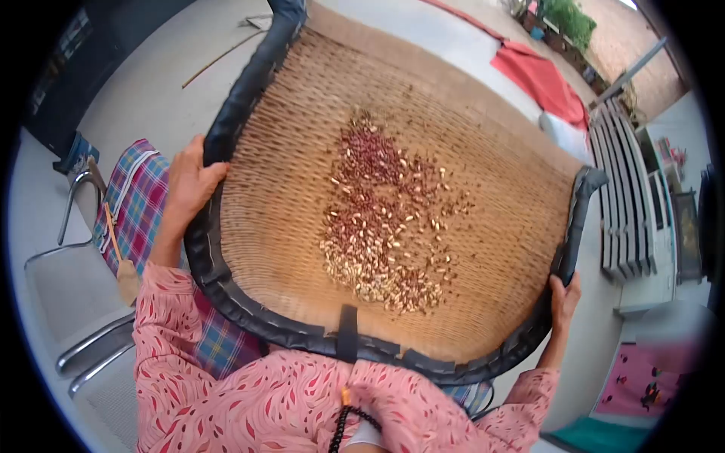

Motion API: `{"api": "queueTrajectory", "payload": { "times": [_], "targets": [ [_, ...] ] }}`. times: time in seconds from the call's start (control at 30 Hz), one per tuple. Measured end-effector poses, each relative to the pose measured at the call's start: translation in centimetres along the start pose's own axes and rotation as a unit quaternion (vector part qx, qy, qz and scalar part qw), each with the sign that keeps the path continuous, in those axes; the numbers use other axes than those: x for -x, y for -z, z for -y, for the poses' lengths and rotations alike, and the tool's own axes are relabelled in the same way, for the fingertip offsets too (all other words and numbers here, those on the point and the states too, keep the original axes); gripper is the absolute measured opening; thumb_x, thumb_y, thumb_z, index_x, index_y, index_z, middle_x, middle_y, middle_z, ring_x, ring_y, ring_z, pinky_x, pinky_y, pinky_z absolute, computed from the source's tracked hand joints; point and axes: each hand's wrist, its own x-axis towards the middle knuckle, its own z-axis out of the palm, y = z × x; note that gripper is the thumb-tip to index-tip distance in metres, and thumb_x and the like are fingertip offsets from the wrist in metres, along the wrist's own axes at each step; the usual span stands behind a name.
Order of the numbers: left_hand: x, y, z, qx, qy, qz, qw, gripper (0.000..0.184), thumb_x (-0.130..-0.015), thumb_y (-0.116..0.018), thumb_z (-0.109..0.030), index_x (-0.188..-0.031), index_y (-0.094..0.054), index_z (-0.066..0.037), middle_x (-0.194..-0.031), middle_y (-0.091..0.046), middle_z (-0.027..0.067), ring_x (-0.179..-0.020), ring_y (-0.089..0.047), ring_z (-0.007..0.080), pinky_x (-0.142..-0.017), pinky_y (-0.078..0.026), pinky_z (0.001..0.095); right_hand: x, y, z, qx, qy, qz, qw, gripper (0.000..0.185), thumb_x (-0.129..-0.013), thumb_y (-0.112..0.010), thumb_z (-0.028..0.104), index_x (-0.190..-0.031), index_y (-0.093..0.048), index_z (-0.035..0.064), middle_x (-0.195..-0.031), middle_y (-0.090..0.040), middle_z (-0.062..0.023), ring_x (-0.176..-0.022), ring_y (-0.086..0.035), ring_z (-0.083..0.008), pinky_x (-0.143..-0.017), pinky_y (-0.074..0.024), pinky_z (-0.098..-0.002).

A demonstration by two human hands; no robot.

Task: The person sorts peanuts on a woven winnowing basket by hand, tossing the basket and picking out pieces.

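Note:
A wide woven winnowing basket point(276, 204) with a black wrapped rim spans the middle of the view, held out in front of my body. My left hand point(190, 181) is closed round its left rim, thumb over the inner edge. On the opposite side, my right hand point(564, 296) grips the lower right rim. Inside lies a loose heap of small dark red and cream pieces point(377, 211), like beans or shelled nuts; their exact kind is too small to tell. Paler pieces gather toward the near side, and dark bits scatter to the right.
Metal-framed chairs point(68, 279) stand at the left, near a plaid cloth point(136, 189) and a wooden paddle point(127, 279). A red cloth point(540, 79) lies beyond the basket. Stacked grey slatted panels point(621, 189) lean at the right. A stick point(223, 59) lies on the floor.

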Motion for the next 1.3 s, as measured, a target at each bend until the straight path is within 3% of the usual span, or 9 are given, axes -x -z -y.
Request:
{"api": "queueTrajectory", "payload": {
  "times": [0.13,0.27,0.43,0.57,0.63,0.73,1.1,1.2,1.3],
  "targets": [
    [-1.3,-0.2,-2.4,0.014,-0.05,0.01,0.999,0.035,-0.071,-0.067,-0.02,-0.093,-0.056,0.005,-0.081,-0.058,0.0293,-0.08,-0.057,0.0421,-0.07,-0.043,0.0433,-0.8,0.6,-3.5,0.18,-0.183,0.083,0.963,0.041,-0.073,-0.062,0.022,-0.107,-0.058,-0.002,-0.092,-0.064,-0.0214,-0.085,-0.062,-0.0341,-0.076,-0.0469,-0.0387],
    [-2.3,2.2,0.8,0.221,0.103,0.134,0.961,0.033,-0.071,-0.068,-0.017,-0.095,-0.06,0.005,-0.082,-0.064,0.0096,-0.073,-0.059,0.0173,-0.067,-0.047,0.0298,-0.3,0.1,2.6,0.111,-0.145,0.119,0.976,0.041,-0.074,-0.062,0.02,-0.108,-0.058,-0.0024,-0.087,-0.062,-0.0199,-0.08,-0.059,-0.0294,-0.075,-0.0455,-0.0386],
    [-4.0,-0.4,0.6,0.128,0.133,0.168,0.968,0.034,-0.074,-0.066,-0.021,-0.095,-0.059,0.004,-0.078,-0.061,0.0083,-0.069,-0.057,0.0174,-0.064,-0.046,0.0299,-3.8,2.3,0.3,0.058,-0.094,0.169,0.979,0.043,-0.076,-0.062,0.013,-0.116,-0.055,-0.0025,-0.092,-0.065,-0.0157,-0.085,-0.061,-0.0215,-0.078,-0.046,-0.0325],
    [-0.8,-0.7,-6.4,0.022,0.04,0.19,0.981,0.045,-0.075,-0.065,-0.024,-0.109,-0.057,0.005,-0.105,-0.058,0.0107,-0.1,-0.053,0.0195,-0.087,-0.04,0.0277,-5.7,4.8,-6.4,0.203,-0.148,0.188,0.949,0.044,-0.076,-0.064,0.017,-0.115,-0.056,-0.0029,-0.093,-0.066,-0.0194,-0.086,-0.063,-0.0289,-0.079,-0.0466,-0.0356],
    [-2.5,-2.7,-5.2,0.049,0.056,0.2,0.977,0.047,-0.075,-0.064,-0.023,-0.111,-0.057,0.005,-0.112,-0.055,0.0126,-0.106,-0.05,0.02,-0.091,-0.037,0.0283,-4.7,4.6,-4.8,0.212,-0.023,0.191,0.958,0.04,-0.076,-0.063,0.019,-0.108,-0.056,-0.0039,-0.09,-0.065,-0.0225,-0.085,-0.062,-0.0348,-0.077,-0.0464,-0.0395],
    [-7.9,-4.8,7.5,0.1,0.076,0.191,0.974,0.037,-0.073,-0.064,-0.023,-0.096,-0.059,0.007,-0.078,-0.062,0.0121,-0.068,-0.058,0.0231,-0.065,-0.046,0.0353,-0.9,1.3,3.9,0.223,-0.074,0.228,0.945,0.033,-0.076,-0.062,0.021,-0.094,-0.055,-0.0054,-0.084,-0.061,-0.0277,-0.082,-0.059,-0.0428,-0.074,-0.0444,-0.0464],
    [-8.3,-4.7,3.4,-0.106,0.066,0.145,0.982,0.037,-0.072,-0.067,-0.029,-0.095,-0.064,0.0,-0.088,-0.067,0.0171,-0.081,-0.065,0.0275,-0.07,-0.047,0.0381,0.1,-0.3,5.5,0.492,-0.04,0.234,0.838,0.024,-0.08,-0.06,0.013,-0.099,-0.053,-0.0014,-0.101,-0.062,-0.0196,-0.082,-0.062,-0.0381,-0.075,-0.0493,-0.0478],
    [-8.5,-4.9,4.2,-0.151,0.058,0.125,0.979,0.043,-0.072,-0.067,-0.034,-0.098,-0.064,-0.001,-0.092,-0.068,0.017,-0.083,-0.065,0.0295,-0.071,-0.047,0.0394,-1.3,-4.2,9.1,0.308,0.264,0.139,0.903,0.015,-0.084,-0.053,0.005,-0.099,-0.055,0.001,-0.106,-0.061,-0.0165,-0.082,-0.062,-0.0384,-0.072,-0.0504,-0.0461],
    [-7.9,-5.6,2.6,-0.206,0.05,0.082,0.974,0.042,-0.076,-0.066,-0.033,-0.102,-0.063,0.0,-0.094,-0.068,0.0153,-0.084,-0.066,0.027,-0.07,-0.048,0.0378,-0.3,-9.7,14.6,0.062,0.17,0.292,0.939,0.014,-0.084,-0.052,-0.003,-0.093,-0.06,0.0032,-0.095,-0.065,-0.013,-0.076,-0.064,-0.0276,-0.065,-0.0536,-0.0383]
  ]
}}
